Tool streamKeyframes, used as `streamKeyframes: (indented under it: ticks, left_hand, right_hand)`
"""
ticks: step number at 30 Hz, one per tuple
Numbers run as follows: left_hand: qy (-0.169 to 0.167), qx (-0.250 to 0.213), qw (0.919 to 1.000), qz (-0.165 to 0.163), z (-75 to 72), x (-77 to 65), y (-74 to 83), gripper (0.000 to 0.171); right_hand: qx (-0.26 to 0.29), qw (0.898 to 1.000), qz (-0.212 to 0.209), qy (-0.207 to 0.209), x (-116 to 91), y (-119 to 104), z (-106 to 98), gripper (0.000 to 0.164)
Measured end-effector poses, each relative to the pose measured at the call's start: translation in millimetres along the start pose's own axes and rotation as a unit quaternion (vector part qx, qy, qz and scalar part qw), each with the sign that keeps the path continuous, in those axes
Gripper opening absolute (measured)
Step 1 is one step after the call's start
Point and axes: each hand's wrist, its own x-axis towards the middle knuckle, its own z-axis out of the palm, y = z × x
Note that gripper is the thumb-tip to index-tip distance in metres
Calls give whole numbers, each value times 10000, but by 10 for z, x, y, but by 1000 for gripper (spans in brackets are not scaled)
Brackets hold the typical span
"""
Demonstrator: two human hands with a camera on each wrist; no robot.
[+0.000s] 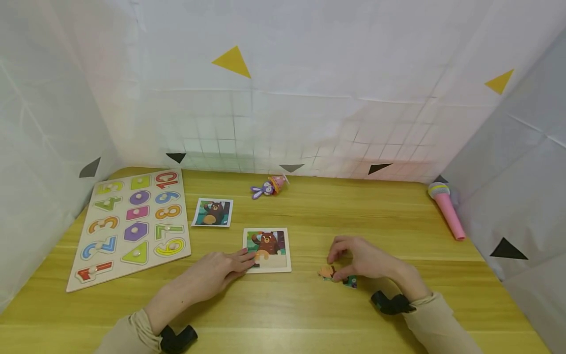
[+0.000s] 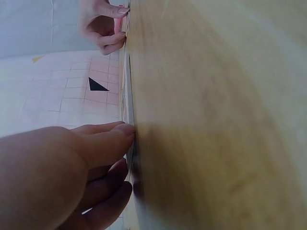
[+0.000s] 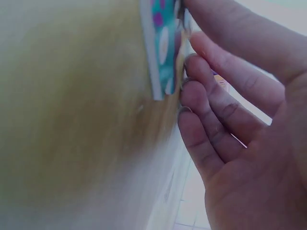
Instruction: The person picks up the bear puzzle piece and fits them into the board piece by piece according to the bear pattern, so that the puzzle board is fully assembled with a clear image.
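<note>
A small bear puzzle board [image 1: 267, 264] lies on the table. Its upper part is filled with picture pieces, and part of the pale tray shows below. My left hand [image 1: 219, 272] rests its fingers on the board's left edge. In the left wrist view, the left fingertips [image 2: 125, 130] touch that thin edge. To the right, my right hand [image 1: 364, 259] is lowered over loose puzzle pieces [image 1: 352, 281], thumb and fingertips apart and partly covering them. The right wrist view shows a turquoise piece [image 3: 165, 52] under the thumb, the other fingers gently bent beside it.
A bear picture card [image 1: 213, 213] lies behind the board. A number-and-shape peg board [image 1: 117, 200] is at the left. A purple rabbit toy [image 1: 268, 187] lies near the back wall, and a pink toy microphone [image 1: 447, 211] at the far right. White sheets enclose the table [image 1: 283, 309].
</note>
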Motion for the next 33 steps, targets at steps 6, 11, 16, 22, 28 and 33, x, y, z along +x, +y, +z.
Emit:
streamKeyframes:
  ticks: [6, 11, 16, 22, 28, 33]
  left_hand:
    - [-10, 8, 10000, -33, 14, 5, -11, 37]
    - [-9, 19, 10000, -29, 15, 4, -13, 37]
    - [7, -9, 10000, -11, 12, 0, -12, 37]
    - [4, -32, 10000, -20, 12, -2, -10, 37]
    - [-20, -48, 10000, -41, 13, -1, -10, 37]
    - [-43, -54, 10000, -56, 11, 1, -10, 37]
  right_hand:
    - [63, 9999, -67, 113, 11, 15, 13, 23]
    - [-49, 9996, -184, 197, 3, 22, 12, 20]
    - [-122, 9996, -37, 257, 4, 30, 16, 20]
    - [-105, 9994, 142, 298, 5, 27, 4, 16]
    - [-63, 9992, 192, 354, 2, 0, 0, 16]
    - [-129, 9989, 204, 396, 1, -5, 3, 15]
